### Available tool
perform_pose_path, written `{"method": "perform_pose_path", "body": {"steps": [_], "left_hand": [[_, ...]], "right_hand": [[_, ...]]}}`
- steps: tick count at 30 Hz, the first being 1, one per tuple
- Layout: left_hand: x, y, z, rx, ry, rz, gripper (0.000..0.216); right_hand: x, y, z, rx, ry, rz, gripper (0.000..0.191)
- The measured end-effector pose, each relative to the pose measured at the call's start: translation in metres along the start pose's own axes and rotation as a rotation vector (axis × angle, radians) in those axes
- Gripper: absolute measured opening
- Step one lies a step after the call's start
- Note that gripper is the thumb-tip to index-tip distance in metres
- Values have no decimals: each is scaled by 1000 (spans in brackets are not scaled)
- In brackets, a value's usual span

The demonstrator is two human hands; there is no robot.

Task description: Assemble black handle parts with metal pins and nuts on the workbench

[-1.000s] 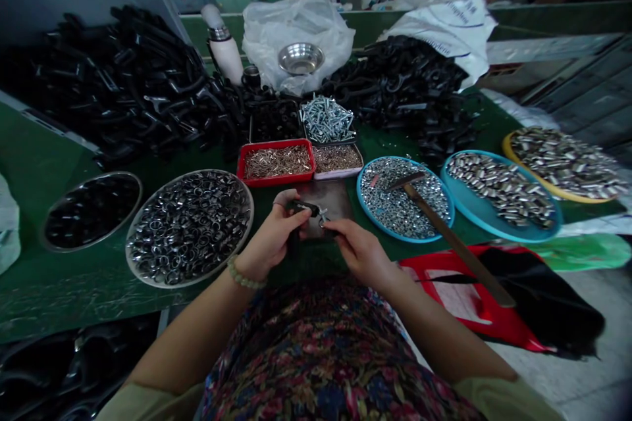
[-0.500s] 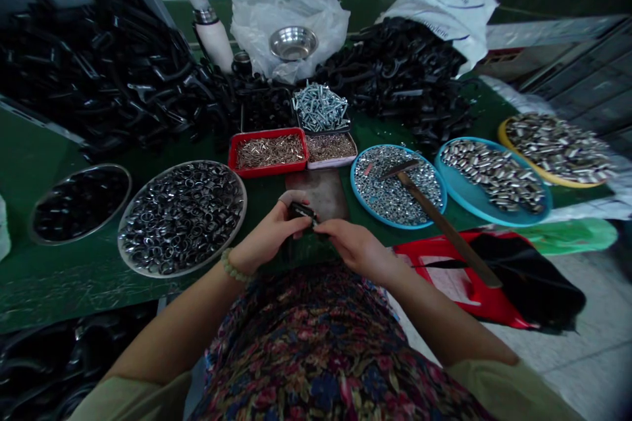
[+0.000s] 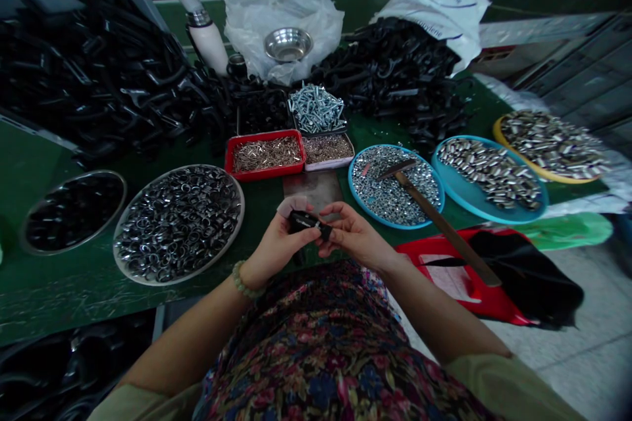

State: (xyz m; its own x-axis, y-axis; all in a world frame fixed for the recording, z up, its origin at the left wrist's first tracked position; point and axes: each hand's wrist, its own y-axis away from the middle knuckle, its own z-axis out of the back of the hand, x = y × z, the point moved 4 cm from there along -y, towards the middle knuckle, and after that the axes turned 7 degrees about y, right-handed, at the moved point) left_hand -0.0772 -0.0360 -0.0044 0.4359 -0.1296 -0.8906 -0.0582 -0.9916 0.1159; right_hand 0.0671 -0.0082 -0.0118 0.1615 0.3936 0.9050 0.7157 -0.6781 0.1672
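Observation:
Between my two hands, just in front of my lap, is a small black part [image 3: 302, 222] with a light mark on its side; its exact kind I cannot make out. My left hand [image 3: 277, 237] is closed round its left end, with a pale covering on one finger. The thumb and fingers of my right hand [image 3: 356, 234] pinch the right end. Beyond the hands lies a flat metal plate [image 3: 318, 188] on the green table. Past it stand a red tray [image 3: 230, 161] of small pins and a pale tray [image 3: 330, 165] of small fasteners.
At left are a round tray of black rings [image 3: 178, 223] and a bowl of black parts [image 3: 74, 210]. A hammer [image 3: 434, 214] rests across a blue tray of small metal pieces [image 3: 370, 168]. Trays of metal cylinders [image 3: 494, 171] sit farther right. Black part heaps [image 3: 390, 72] rise behind.
The black part has turned and shows more of its side. My right hand's fingers have come up around its right end. The view has shifted slightly.

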Motion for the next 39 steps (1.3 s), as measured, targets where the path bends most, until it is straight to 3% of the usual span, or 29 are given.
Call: {"method": "perform_pose_path", "body": {"steps": [5, 8, 10, 13, 16, 18, 20, 24, 29, 34, 37, 39], "left_hand": [[-1, 0, 2, 27, -101, -25, 39], [-2, 0, 9, 83, -234, 13, 74], [-6, -2, 19, 102, -402, 31, 88], [-17, -17, 33, 138, -766, -53, 72], [-16, -42, 30, 276, -1204, -180, 65], [-4, -56, 23, 385, -1455, -243, 63], [8, -64, 17, 438, -1589, -312, 60], [16, -58, 16, 323, -1603, -412, 47], [17, -47, 25, 146, -1463, -396, 43], [22, -55, 29, 57, -1313, -371, 59], [24, -57, 30, 47, -1299, -378, 62], [24, -57, 30, 39, -1301, -375, 61]], "right_hand": [[-6, -5, -12, -47, -52, -39, 54], [-4, -7, -10, -134, 35, -12, 45], [5, -17, -6, -33, 175, -46, 37], [34, -57, 4, 136, 596, -15, 23], [74, -127, 13, -161, 1337, 236, 17], [78, -174, 6, -161, 1784, 213, 22], [73, -209, -2, -112, 1924, 162, 23], [62, -230, -9, -65, 1967, 163, 24], [68, -215, 0, -129, 1939, 208, 30], [67, -160, 26, -119, 1546, 315, 19], [49, -117, 52, -114, 1300, 157, 18], [37, -96, 63, -147, 1254, 40, 15]]}}
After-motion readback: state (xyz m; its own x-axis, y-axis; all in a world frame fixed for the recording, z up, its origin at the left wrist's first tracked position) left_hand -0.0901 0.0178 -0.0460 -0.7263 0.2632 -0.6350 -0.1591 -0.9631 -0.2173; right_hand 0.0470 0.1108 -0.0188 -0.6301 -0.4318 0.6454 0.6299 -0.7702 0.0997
